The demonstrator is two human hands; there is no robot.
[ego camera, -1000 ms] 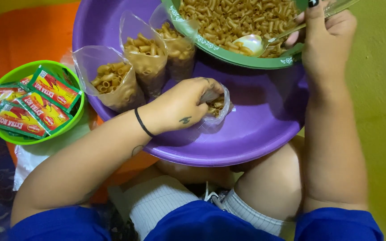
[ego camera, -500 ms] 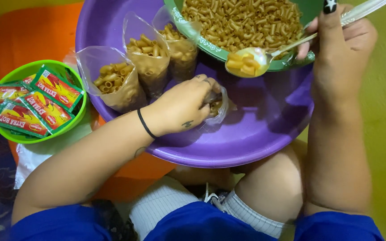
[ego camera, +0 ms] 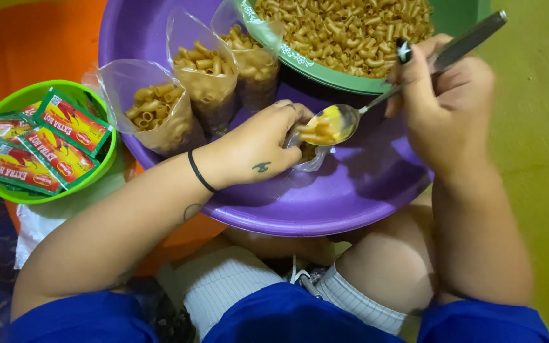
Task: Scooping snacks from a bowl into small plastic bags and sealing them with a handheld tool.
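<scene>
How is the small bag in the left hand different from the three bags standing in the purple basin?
The small bag is held open by the left hand, with only a little pasta visible inside; the three standing bags stand free and hold far more. A loaded spoon in the right hand hovers at the small bag, not the standing bags. All are clear plastic.

- A single head-worn camera looks steeply down over the person's lap.
- It sits close: forearms and knees fill the lower frame, the purple basin (ego camera: 351,203) the centre.
- The top edge cuts the green bowl (ego camera: 325,71).
- No second view shares the scene.
</scene>
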